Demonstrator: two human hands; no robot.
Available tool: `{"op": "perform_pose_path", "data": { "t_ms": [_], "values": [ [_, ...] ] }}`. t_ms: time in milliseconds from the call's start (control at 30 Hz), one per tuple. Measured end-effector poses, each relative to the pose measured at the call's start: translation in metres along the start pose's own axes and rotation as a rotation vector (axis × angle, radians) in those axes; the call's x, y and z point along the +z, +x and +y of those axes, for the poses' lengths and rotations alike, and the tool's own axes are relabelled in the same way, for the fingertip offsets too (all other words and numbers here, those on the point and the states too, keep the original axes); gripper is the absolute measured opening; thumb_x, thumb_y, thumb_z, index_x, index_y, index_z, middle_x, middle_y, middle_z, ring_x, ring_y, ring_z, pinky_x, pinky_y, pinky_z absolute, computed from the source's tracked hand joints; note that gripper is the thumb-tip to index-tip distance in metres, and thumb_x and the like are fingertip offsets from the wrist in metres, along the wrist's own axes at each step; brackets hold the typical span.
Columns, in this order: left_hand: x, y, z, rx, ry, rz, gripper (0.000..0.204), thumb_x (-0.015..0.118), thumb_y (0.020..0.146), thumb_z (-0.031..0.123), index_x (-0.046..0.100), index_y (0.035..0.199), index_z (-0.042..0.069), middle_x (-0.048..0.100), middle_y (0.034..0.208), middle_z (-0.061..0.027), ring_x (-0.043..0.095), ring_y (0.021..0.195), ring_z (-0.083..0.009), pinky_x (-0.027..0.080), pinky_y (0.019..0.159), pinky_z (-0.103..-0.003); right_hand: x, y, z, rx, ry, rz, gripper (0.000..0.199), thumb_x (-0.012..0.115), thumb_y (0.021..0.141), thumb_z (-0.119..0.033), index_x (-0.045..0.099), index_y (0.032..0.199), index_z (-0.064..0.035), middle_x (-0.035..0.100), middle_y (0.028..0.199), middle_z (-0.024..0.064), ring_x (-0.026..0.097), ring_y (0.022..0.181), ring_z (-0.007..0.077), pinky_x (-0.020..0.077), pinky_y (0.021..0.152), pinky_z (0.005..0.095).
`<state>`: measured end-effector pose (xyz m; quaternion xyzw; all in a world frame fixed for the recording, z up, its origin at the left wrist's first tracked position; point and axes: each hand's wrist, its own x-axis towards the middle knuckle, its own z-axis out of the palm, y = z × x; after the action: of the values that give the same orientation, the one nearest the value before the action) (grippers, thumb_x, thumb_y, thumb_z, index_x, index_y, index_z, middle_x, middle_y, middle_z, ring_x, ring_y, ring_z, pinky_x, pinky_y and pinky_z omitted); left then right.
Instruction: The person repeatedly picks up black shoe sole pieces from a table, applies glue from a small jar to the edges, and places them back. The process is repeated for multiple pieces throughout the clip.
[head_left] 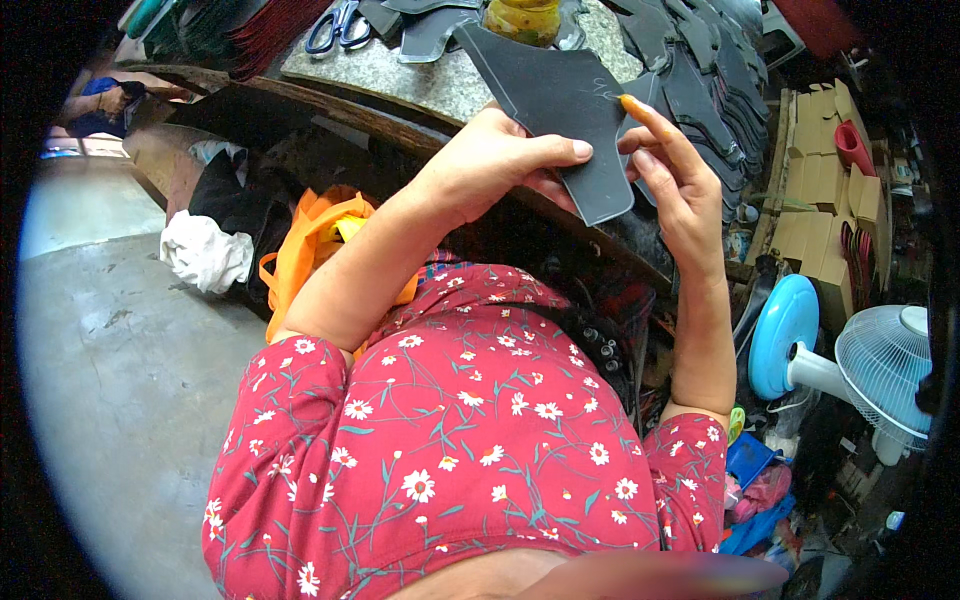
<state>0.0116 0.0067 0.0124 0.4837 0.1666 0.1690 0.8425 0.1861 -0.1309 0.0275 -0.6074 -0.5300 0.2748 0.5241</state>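
Note:
My left hand (505, 155) grips a flat, dark grey cut piece of sheet material (570, 95), thumb on top and fingers underneath. The piece has an irregular outline, pale edges and a light scribbled mark near its right side. Close by its right edge is my right hand (680, 175), index finger stretched out, the other fingers loosely bent. An orange-yellow smear coats that index fingertip, which lies at the piece's edge. Beyond the piece stands a yellow, smeared container (522, 20) on a speckled stone slab (430, 95).
Scissors with dark blue handles (340, 28) lie on the slab's left. Overlapping dark cut pieces (700, 90) cover the right side. An orange bag (300, 260) and white cloth (205, 250) are at my left. A blue-and-white fan (880, 365) and cardboard boxes (815, 215) stand right.

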Motion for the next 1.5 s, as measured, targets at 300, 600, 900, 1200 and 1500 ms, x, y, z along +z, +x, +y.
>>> {"op": "perform_pose_path", "data": {
  "t_ms": [300, 600, 900, 1200, 1500],
  "values": [
    [0.001, 0.002, 0.001, -0.007, 0.031, 0.022, 0.034, 0.073, 0.088, 0.017, 0.067, 0.109, -0.009, 0.071, 0.099, -0.0147, 0.072, 0.085, -0.0225, 0.062, 0.072, -0.032, -0.005, -0.003, 0.002, -0.139, -0.035, -0.102, 0.039, 0.051, 0.090, 0.005, 0.067, 0.124, -0.0027, 0.064, 0.101, 0.0056, 0.057, 0.084, 0.0098, 0.0486, 0.076, 0.0243],
    [0.001, 0.004, 0.005, 0.010, -0.080, 0.106, 0.031, 0.072, 0.089, 0.012, 0.064, 0.107, -0.012, 0.070, 0.101, -0.0170, 0.072, 0.086, -0.0245, 0.063, 0.074, -0.034, -0.007, -0.018, 0.002, -0.185, -0.138, -0.040, 0.036, 0.056, 0.082, 0.005, 0.072, 0.113, -0.0023, 0.068, 0.097, 0.0106, 0.063, 0.082, 0.0158, 0.0484, 0.070, 0.0260],
    [-0.002, 0.008, -0.003, -0.020, -0.087, 0.212, 0.030, 0.073, 0.089, 0.015, 0.065, 0.104, -0.010, 0.070, 0.099, -0.0133, 0.071, 0.082, -0.0195, 0.061, 0.070, -0.029, 0.008, -0.021, -0.005, -0.610, -0.806, -0.014, 0.046, 0.070, 0.067, -0.003, 0.074, 0.111, -0.0143, 0.066, 0.088, 0.0046, 0.062, 0.071, 0.0232, 0.0502, 0.067, 0.0350],
    [0.001, 0.005, -0.006, 0.011, 0.300, -0.001, 0.044, 0.072, 0.087, 0.013, 0.057, 0.127, 0.002, 0.069, 0.110, -0.0045, 0.068, 0.087, -0.0143, 0.059, 0.062, -0.029, -0.011, -0.009, -0.009, -0.369, -0.561, 0.248, 0.056, 0.068, 0.081, -0.009, 0.056, 0.136, -0.0076, 0.069, 0.101, 0.0091, 0.065, 0.084, 0.0289, 0.0523, 0.081, 0.0378],
    [-0.009, 0.005, -0.001, -0.153, 0.216, -0.198, 0.030, 0.061, 0.098, 0.015, 0.052, 0.123, 0.000, 0.066, 0.092, -0.0105, 0.070, 0.076, -0.0192, 0.060, 0.065, -0.028, -0.040, 0.017, 0.006, 0.016, 0.057, 0.183, 0.068, 0.062, 0.086, 0.004, 0.041, 0.149, -0.0105, 0.053, 0.104, -0.0015, 0.052, 0.086, 0.0060, 0.0510, 0.076, 0.0214]
  ]
}}
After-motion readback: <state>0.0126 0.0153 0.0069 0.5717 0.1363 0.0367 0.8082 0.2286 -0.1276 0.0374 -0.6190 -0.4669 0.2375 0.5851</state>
